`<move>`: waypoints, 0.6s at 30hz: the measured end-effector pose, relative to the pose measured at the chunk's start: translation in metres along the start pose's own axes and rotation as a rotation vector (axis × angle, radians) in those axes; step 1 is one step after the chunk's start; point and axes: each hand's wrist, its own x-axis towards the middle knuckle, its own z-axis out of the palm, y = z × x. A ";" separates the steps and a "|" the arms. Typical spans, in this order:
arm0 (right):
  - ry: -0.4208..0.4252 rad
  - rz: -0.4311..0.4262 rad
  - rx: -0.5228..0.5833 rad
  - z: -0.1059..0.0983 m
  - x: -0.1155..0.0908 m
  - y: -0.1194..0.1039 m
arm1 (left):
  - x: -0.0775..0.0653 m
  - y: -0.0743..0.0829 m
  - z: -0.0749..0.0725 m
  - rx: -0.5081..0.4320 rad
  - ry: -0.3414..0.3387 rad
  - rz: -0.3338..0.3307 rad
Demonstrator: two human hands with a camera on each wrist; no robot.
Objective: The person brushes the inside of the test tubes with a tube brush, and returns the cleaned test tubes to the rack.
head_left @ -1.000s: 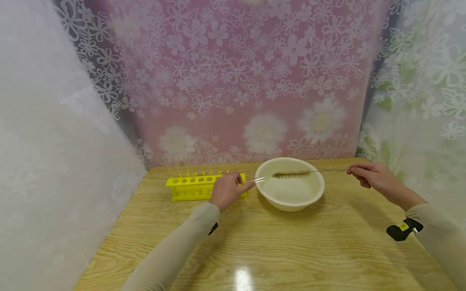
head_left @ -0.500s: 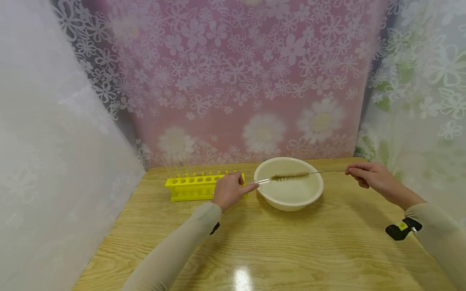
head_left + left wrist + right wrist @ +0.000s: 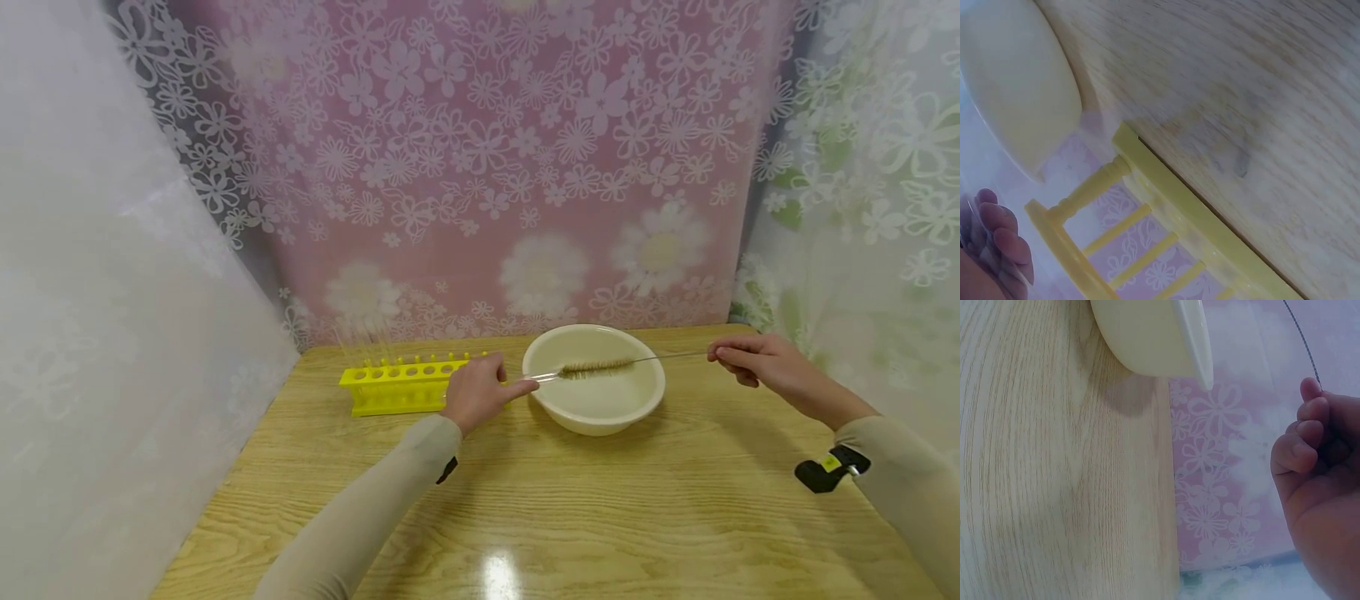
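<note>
My left hand [image 3: 477,390] grips a clear glass test tube [image 3: 549,377] that points right, its end over the left rim of a cream basin [image 3: 597,427]. Opposite it, my right hand [image 3: 767,368] pinches the thin wire handle of a test tube brush [image 3: 597,367] between thumb and fingers. The tan bristles lie level above the basin, with their tip right at the tube's mouth. In the right wrist view the twisted wire [image 3: 1302,339] comes out of the fingertips. The left wrist view shows the curled left fingers [image 3: 1007,240] around the glass.
A yellow test tube rack [image 3: 401,392] stands left of the basin, partly behind the left hand. Several clear test tubes [image 3: 365,342] stand in its left holes. The wooden table [image 3: 570,517] is bordered by a pink flowered sheet [image 3: 480,167] at the back and pale sheets at the sides.
The left hand has brought the test tube slightly right, and the right hand has moved the brush slightly left. The gap between the tube's mouth and the bristle tip has closed.
</note>
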 end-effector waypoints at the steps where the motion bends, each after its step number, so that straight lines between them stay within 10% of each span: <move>1: -0.001 0.004 -0.005 0.000 0.000 0.000 | 0.001 0.001 0.001 -0.001 -0.002 -0.002; 18: -0.047 -0.006 -0.139 0.027 0.020 -0.006 | 0.004 0.014 0.014 -0.030 -0.013 0.012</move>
